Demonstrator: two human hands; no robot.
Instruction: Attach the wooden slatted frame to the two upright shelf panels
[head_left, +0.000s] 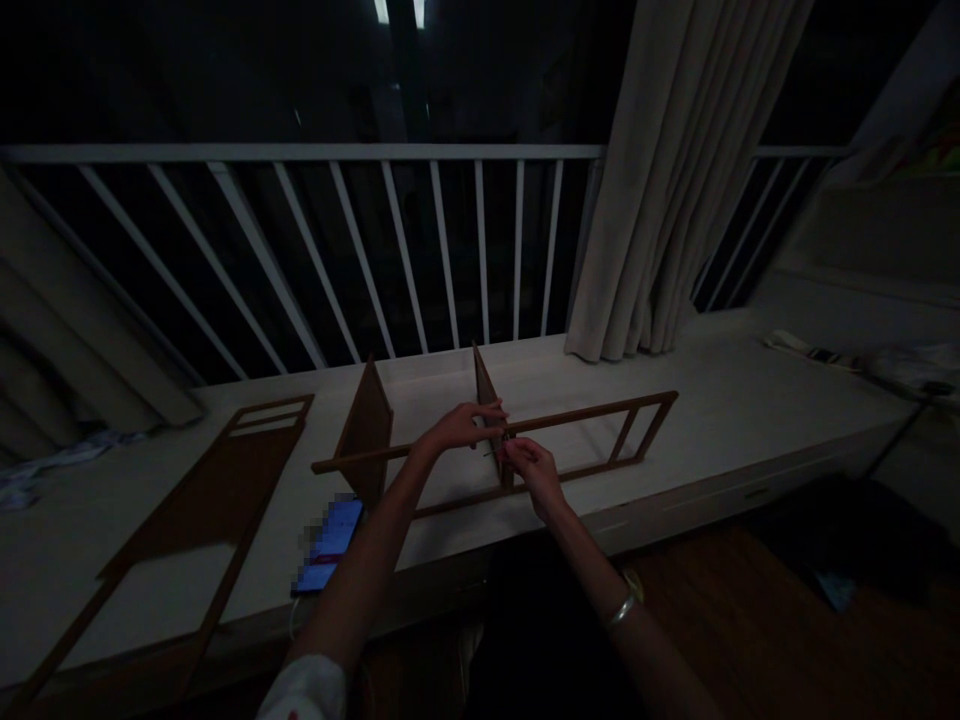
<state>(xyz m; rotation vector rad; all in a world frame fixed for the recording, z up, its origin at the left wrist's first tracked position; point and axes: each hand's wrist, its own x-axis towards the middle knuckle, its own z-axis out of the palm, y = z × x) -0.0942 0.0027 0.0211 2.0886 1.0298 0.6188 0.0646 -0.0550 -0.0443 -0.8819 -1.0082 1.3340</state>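
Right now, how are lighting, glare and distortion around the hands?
Head view: dim overall, the floor at lower right nearly black; head view: the small item at the right hand's fingertips is too dark to identify; head view: bright patches show in the dark window, the screen glows, pixelated at left; head view: wide-angle distortion likely, railing bars slanting more towards the left.

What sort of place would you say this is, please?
Probably a room in a home, beside a window: pale curtains hang near a white railing, dark glass lies behind it, and a broad pale ledge runs below.
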